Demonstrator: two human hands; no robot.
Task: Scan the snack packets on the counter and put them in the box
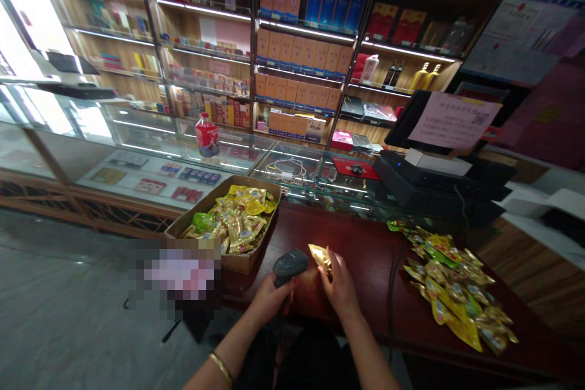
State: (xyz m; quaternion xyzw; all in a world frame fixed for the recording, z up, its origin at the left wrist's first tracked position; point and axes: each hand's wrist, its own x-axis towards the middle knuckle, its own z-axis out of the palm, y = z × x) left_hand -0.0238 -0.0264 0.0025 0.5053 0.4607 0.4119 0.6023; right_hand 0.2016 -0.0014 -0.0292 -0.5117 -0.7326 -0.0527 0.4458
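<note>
Scanner (290, 265) L hand (269, 297); packet (320, 256) R hand (340, 286)

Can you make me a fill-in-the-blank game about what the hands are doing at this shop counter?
The left hand holds a grey ____.
The right hand holds a shiny gold ____.
The cardboard box of snacks sits to the person's ____.
The loose pile of packets lies on the dark red ____.

Missing words: scanner; packet; left; counter

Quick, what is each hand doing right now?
Left hand: closed around a dark grey handheld barcode scanner.
Right hand: holding a small shiny gold snack packet.
</note>
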